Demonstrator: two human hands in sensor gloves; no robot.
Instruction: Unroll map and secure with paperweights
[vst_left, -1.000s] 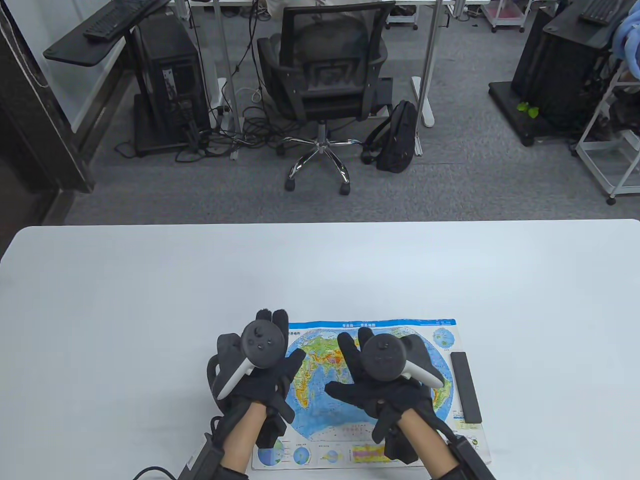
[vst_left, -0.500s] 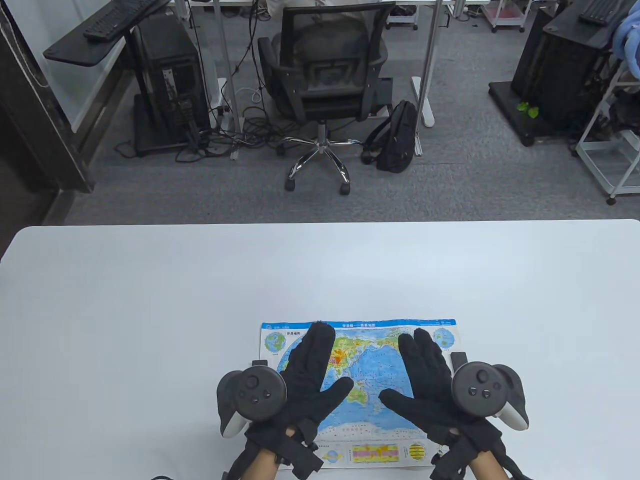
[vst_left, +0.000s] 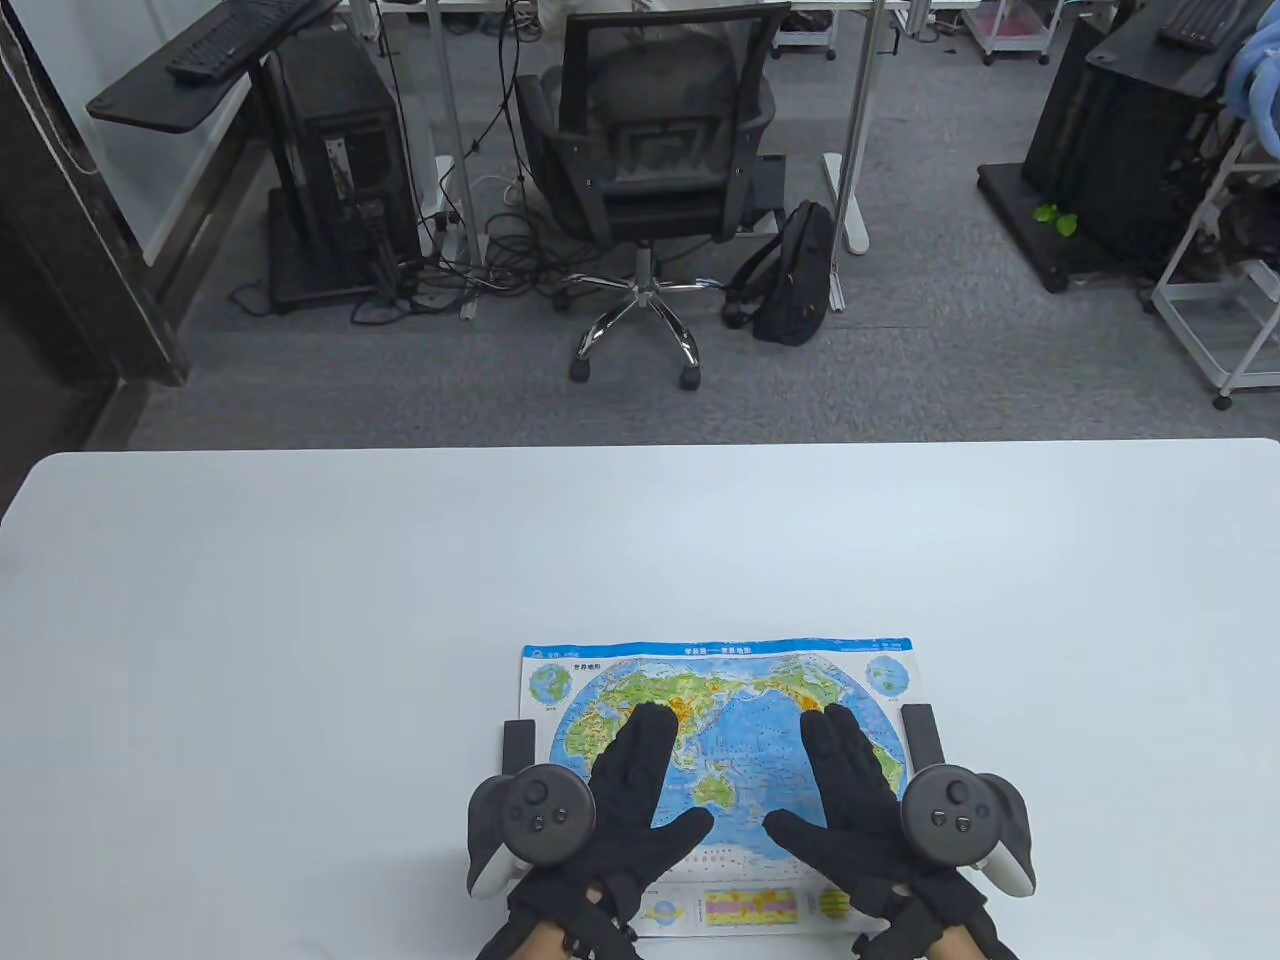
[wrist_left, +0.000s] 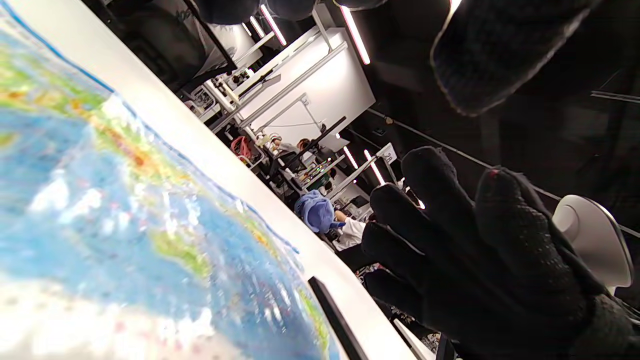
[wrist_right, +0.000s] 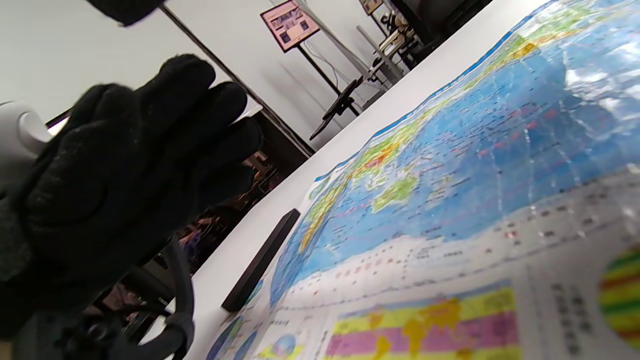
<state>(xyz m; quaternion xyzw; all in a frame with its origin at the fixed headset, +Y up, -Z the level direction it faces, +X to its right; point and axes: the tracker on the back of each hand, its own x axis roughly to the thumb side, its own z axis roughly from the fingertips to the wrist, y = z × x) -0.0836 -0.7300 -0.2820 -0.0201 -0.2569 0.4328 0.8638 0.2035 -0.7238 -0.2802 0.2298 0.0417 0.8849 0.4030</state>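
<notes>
The world map (vst_left: 715, 690) lies unrolled and flat near the table's front edge. A black bar paperweight (vst_left: 518, 745) lies on its left edge and a second black bar (vst_left: 922, 735) on its right edge. My left hand (vst_left: 640, 790) and right hand (vst_left: 845, 790) are both open and empty, fingers stretched out over the map's lower half, between the two bars. The left wrist view shows the map (wrist_left: 100, 200), the right bar (wrist_left: 335, 320) and my right hand (wrist_left: 475, 260). The right wrist view shows the map (wrist_right: 450, 175), the left bar (wrist_right: 260, 260) and my left hand (wrist_right: 125, 165).
The white table (vst_left: 640, 540) stretches bare beyond the map on the far side and to both sides. An office chair (vst_left: 650, 160) and a backpack (vst_left: 795, 275) stand on the floor past the table's far edge.
My left hand has moved off the map's left edge, where the left bar now lies uncovered. Both hands opened flat and drew back toward the table's front edge.
</notes>
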